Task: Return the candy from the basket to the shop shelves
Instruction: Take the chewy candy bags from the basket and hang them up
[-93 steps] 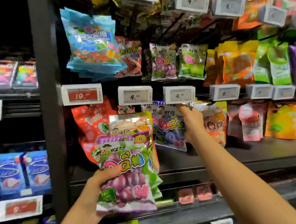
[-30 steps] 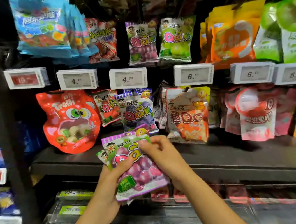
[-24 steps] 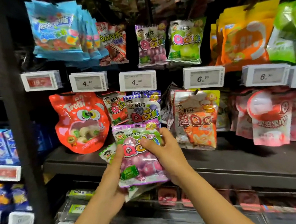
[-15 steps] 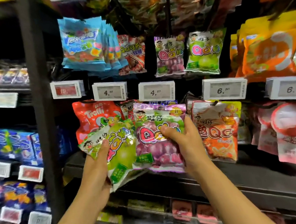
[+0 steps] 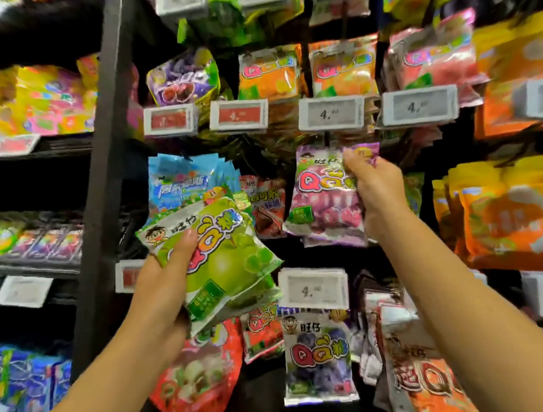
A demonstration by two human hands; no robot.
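My left hand (image 5: 166,282) grips a green apple QQ candy bag (image 5: 222,264), tilted, in front of the shelf at centre left. My right hand (image 5: 377,192) pinches a purple grape QQ candy bag (image 5: 321,199) by its upper right corner. That bag is held up against the hanging row, just under a grey price tag (image 5: 330,113). Whether it hangs on a hook is hidden. No basket is in view.
Rows of candy bags hang on hooks behind price tags. A blue candy bag (image 5: 177,180) hangs behind the green one, a blueberry QQ bag (image 5: 317,355) and a red bag (image 5: 196,381) lower down, orange bags (image 5: 506,216) at right. A black upright post (image 5: 101,180) divides the shelving.
Both hands have risen and parted. The right hand carried the purple bag up to the higher hanging row; the left keeps the green bag lower left. The view tilted upward.
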